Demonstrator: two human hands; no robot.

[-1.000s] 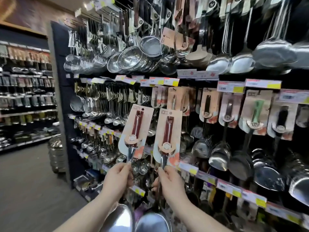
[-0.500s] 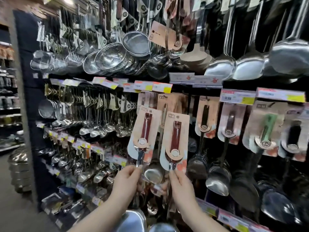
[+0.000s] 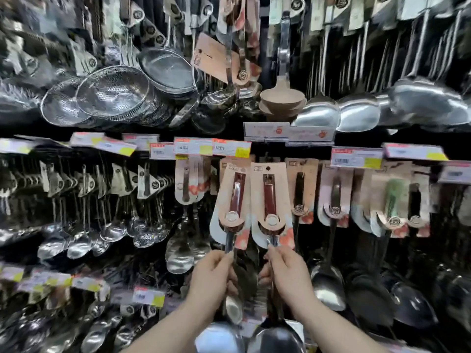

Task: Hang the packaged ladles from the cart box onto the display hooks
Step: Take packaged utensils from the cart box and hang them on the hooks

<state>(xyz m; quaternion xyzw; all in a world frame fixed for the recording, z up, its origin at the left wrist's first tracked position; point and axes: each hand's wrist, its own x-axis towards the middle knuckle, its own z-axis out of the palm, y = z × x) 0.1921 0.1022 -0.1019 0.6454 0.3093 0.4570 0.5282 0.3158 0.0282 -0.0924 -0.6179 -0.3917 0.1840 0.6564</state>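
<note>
Past the strainers hanging high at the left and under the row of price tags, holds two packaged ladles upright, side by side, close against the display. Grips the left ladle with the left hand, fingers curled round the steel shaft just below the backing card. Pinches the right ladle in much the same way with the right hand, thumb and fingers closed on the shaft under the card. Presents both cards level with the hung ladles further right, tops just beneath the price tags, bowls low at the bottom edge of view. Cannot make out a hook behind the cards, nor tell whether either card hole is on one. Risks, probably: missing the hook, given a grip so far below the small hole and a card free to sway or bend; tearing the hole by pushing on at an angle; knocking neighbouring stock loose with two cards moving together; dropping one ladle while attending to the other, with only one hand on each.
</note>
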